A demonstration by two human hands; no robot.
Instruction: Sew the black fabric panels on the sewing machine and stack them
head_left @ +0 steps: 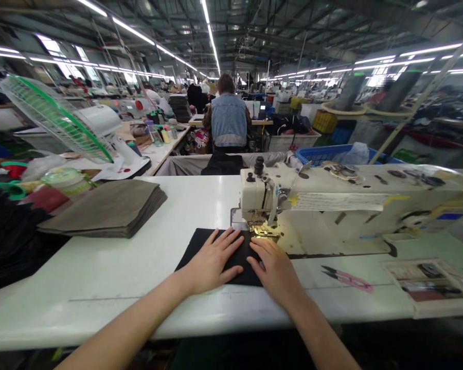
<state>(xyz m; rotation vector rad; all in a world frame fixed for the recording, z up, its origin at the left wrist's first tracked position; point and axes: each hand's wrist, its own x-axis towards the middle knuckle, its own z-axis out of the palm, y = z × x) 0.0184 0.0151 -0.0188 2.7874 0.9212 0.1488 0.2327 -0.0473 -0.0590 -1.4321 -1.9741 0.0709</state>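
Observation:
A piece of black fabric (200, 246) lies flat on the white sewing table, its far right edge at the needle area of the sewing machine (316, 198). My left hand (216, 257) rests on the fabric with its fingers stretched out. On the fabric's right edge lies my right hand (273, 267), fingers extended and close together, the tips beside the brass-coloured guide (265, 232) below the machine head. Both palms face down, and neither hand grips anything that I can see. The needle itself is too small to make out.
Pink thread snips (349, 279) and a tray of small tools (428, 288) lie on the right. To the left are a stack of brown-grey fabric pieces (108, 208), a fan (61, 121) and a dark cloth pile (11, 231). Ahead, a person in a denim vest (228, 121) sits facing away.

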